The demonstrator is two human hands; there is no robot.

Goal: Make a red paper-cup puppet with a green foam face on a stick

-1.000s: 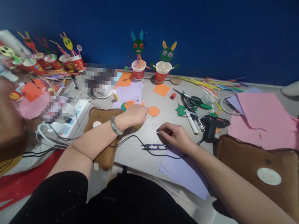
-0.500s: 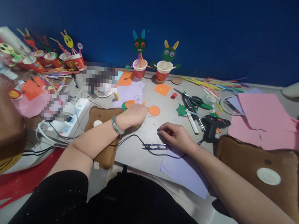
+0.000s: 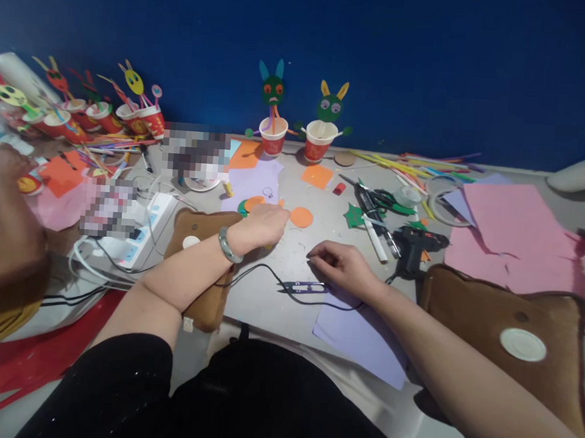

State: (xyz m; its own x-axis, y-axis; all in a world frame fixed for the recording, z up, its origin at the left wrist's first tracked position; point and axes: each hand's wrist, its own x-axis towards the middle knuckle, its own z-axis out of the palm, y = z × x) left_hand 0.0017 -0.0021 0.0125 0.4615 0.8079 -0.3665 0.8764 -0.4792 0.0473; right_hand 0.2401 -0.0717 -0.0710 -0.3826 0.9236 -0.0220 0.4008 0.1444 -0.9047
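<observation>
My left hand (image 3: pixel 266 225), with a jade-like bangle on its wrist, is closed with its knuckles up over the table. Its fingertips are turned under, so anything in them is hidden. An orange paper circle (image 3: pixel 301 217) lies just right of its knuckles, and other orange and green paper pieces (image 3: pixel 254 203) show behind it. My right hand (image 3: pixel 339 262) rests on the tabletop, fingers curled together towards the thumb, nothing visible in them. Thread snips (image 3: pixel 302 287) lie just below that hand, with a black cable across them and lilac paper (image 3: pixel 359 337) nearby.
A black glue gun (image 3: pixel 413 249), a white pen (image 3: pixel 375 239) and a green paper leaf shape (image 3: pixel 354 215) lie to the right. Two paper-cup figures (image 3: pixel 272 141) stand at the back. Brown cushions (image 3: pixel 476 312) flank the workspace. At left are a power strip (image 3: pixel 146 229) and another person's arm.
</observation>
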